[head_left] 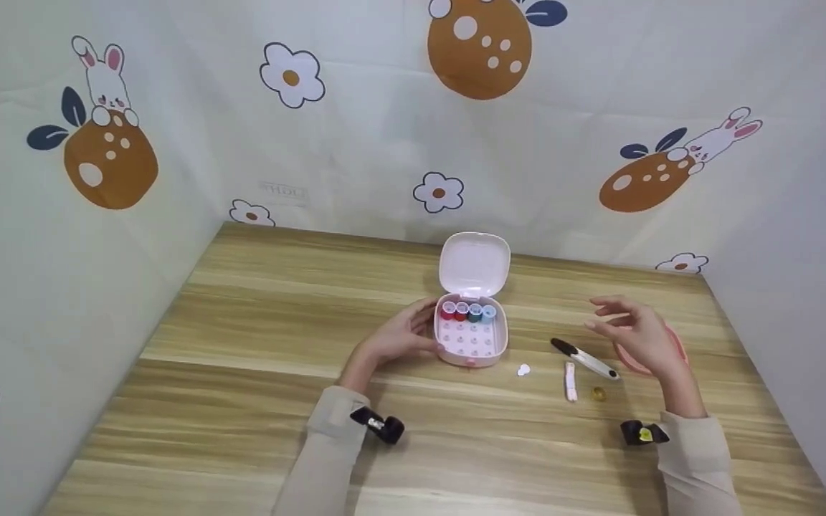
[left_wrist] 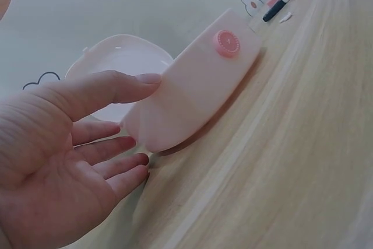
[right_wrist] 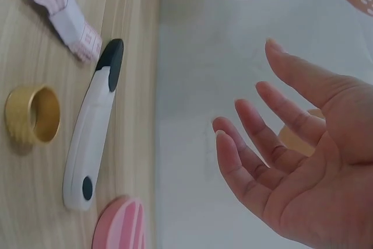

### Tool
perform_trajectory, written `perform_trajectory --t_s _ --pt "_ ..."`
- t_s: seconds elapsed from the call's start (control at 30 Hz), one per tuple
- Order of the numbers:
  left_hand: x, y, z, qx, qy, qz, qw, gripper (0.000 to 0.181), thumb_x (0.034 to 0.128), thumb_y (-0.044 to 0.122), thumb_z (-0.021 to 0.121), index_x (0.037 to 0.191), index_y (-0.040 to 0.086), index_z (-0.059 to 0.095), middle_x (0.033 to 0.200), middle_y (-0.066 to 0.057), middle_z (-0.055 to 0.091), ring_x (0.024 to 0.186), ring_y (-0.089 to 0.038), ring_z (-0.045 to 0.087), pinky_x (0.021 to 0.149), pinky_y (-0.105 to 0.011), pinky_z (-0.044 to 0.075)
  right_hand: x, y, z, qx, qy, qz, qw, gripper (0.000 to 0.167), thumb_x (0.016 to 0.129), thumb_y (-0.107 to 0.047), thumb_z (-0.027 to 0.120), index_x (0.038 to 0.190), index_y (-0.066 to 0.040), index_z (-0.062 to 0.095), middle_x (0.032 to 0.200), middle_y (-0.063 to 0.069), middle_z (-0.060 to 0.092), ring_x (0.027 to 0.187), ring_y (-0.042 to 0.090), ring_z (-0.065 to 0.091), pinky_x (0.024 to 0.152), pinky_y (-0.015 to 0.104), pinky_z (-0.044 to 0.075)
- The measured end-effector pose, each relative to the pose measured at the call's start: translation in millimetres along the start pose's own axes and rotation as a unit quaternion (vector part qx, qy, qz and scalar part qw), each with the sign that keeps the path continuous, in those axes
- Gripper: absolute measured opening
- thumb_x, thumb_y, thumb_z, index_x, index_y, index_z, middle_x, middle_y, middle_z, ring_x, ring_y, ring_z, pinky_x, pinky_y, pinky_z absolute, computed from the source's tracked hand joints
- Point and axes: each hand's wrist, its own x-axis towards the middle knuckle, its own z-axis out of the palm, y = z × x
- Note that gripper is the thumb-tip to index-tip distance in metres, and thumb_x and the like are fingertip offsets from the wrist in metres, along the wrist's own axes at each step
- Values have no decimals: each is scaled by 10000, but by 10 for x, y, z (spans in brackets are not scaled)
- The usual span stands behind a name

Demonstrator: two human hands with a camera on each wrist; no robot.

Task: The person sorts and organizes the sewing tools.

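A pink sewing box stands on the table with its lid raised. Four-in-a-row thread spools are better told as several thread spools, red, green and light blue, upright along the back of the box above rows of small pegs. My left hand touches the box's left side, its thumb against the front corner and its fingers fairly straight. In the air above the right side, my right hand holds nothing, fingers loosely bent, partly covering a pink insert on the table.
Between the box and my right hand lie a black-and-white seam-ripper-like tool, a rolled measuring tape, a gold thimble ring and a small white piece. Patterned cloth walls bound the wooden table at back and sides.
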Motion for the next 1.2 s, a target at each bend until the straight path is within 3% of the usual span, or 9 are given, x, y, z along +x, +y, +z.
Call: perform_trajectory --t_s 0.23,0.4,0.5,0.63,0.77,1.0,1.2 --pt "22 -18 3 -41 -135 209 9997 934 838 -155 703 1630 -94 210 1713 -286 214 1602 -414 209 1325 -450 210 -46 110 -80 -90 117 -116 9998 458 930 -46 784 1343 86 638 1231 307 674 1055 320 684 837 105 503" --pt "24 -6 18 -6 -85 136 9999 951 837 -143 720 1638 -74 213 1720 -267 211 1608 -397 200 1326 -442 206 -68 231 -178 -296 13 -150 9994 519 920 -54 795 1376 102 600 1260 345 660 1100 439 674 857 134 491" --pt "23 1 26 54 -63 134 9999 955 834 -134 728 1638 -72 216 1718 -268 216 1609 -395 195 1327 -441 201 -82 294 -235 -441 -81 -104 9989 596 906 -90 819 1409 106 569 1322 382 618 1160 532 636 908 242 524" --pt "30 -9 29 91 -72 183 9998 954 836 -133 731 1641 -60 225 1719 -261 223 1610 -389 195 1328 -437 197 -96 378 -290 -616 -228 -48 9978 683 877 -107 852 1436 121 532 1369 423 564 1182 575 610 976 515 566" --pt "29 -19 25 129 -56 177 9997 965 832 -135 731 1643 -62 214 1717 -268 216 1608 -394 196 1327 -444 203 -108 466 -349 -723 -427 27 9965 746 868 -117 864 1459 141 489 1411 449 517 1207 629 565 1003 696 528" --pt "25 -15 26 152 -30 144 9998 967 833 -128 731 1643 -68 206 1716 -272 214 1607 -395 199 1326 -442 205 -116 605 -452 -952 -568 21 9938 757 831 -36 855 1449 170 469 1436 452 492 1208 692 513 1009 768 476" --pt "25 -15 30 131 -58 178 9997 952 837 -128 735 1634 -84 217 1710 -280 233 1605 -399 205 1323 -450 214 -106 689 -508 -1168 -703 50 9906 822 790 -34 880 1452 188 446 1411 475 486 1200 656 521 1022 761 458"
